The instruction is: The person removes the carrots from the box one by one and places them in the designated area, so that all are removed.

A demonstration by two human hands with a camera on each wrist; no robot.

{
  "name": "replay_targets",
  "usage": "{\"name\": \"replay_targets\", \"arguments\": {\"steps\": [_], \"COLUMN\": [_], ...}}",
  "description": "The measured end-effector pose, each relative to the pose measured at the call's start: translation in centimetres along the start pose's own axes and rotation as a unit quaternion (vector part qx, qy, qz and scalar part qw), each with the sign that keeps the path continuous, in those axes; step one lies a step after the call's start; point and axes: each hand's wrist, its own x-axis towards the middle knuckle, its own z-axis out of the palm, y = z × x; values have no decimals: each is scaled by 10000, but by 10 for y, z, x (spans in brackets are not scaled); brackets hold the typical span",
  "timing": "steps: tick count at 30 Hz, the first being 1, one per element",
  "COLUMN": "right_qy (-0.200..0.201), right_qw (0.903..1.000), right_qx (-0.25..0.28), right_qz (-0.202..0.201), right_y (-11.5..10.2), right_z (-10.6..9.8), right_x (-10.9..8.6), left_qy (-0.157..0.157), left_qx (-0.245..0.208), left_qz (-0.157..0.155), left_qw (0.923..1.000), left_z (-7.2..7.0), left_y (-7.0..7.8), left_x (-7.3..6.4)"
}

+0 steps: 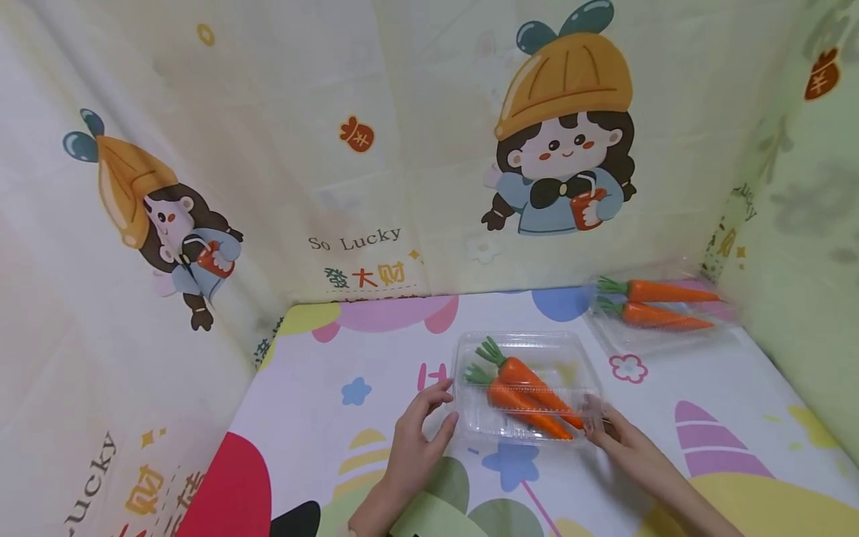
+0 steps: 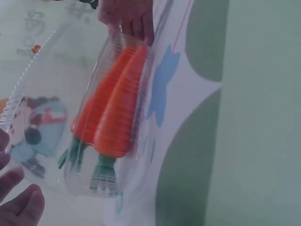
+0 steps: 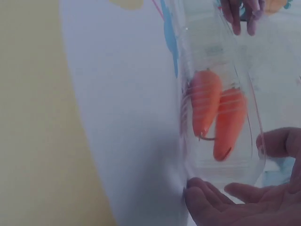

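A clear plastic clamshell box (image 1: 473,425) is in the middle of the head view. Two orange carrots (image 1: 518,405) with green tops show through it, side by side and slanting. In the left wrist view, its ridged lid (image 2: 28,75) stands tilted away from the part around the carrots. My right hand (image 1: 624,438) grips the box's right end, the thumb at the rim and the fingers curled against the lower corner. At the left side, my left hand (image 1: 421,436) has its thumb and fingers spread apart, fingertips right by the box edge.
At the back right of the table lies another clear plastic package (image 1: 607,339) with two carrots (image 1: 671,291) in it. A brightly printed cloth (image 1: 389,350) covers the table. Printed curtains (image 1: 416,171) hang behind and along both sides.
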Motion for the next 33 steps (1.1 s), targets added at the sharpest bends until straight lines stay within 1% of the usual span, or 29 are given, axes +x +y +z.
{"name": "replay_targets", "arguments": {"steps": [6,7,9,12,15,19,21,26,27,29,33], "right_qy": [-96,-115,-58,24,18,-63,-93,-105,-102,-100,-110], "right_qw": [9983,9978,9983,9984,9973,9958,9958,9958,9956,9954,9949], "right_qx": [506,591,575,545,731,907,903,902,925,952,1001], "right_qz": [289,276,98,-132,-100,58,65,109,105,104,84], "right_y": [-1,0,2,3,3,1,1,-1,-1,-1,0], "right_z": [4,4,6,7,8,8,8,9,9,8,7], "right_x": [1,0,-1,-2,-2,-2,-1,-1,-2,-2,-2], "left_qy": [102,118,128,108,110,119,114,135,127,58,6], "left_qx": [21,20,48,121,255,360,405,536,517,382,-126], "left_qz": [444,496,565,514,447,361,300,292,288,187,-70], "left_qw": [9990,9987,9983,9985,9986,9986,9987,9980,9982,9991,9999], "left_z": [1,1,0,-1,-3,-5,-7,-12,-12,-13,-11], "left_y": [3,3,2,4,5,5,6,6,6,6,4], "left_x": [12,14,18,25,35,50,59,81,86,93,106]}}
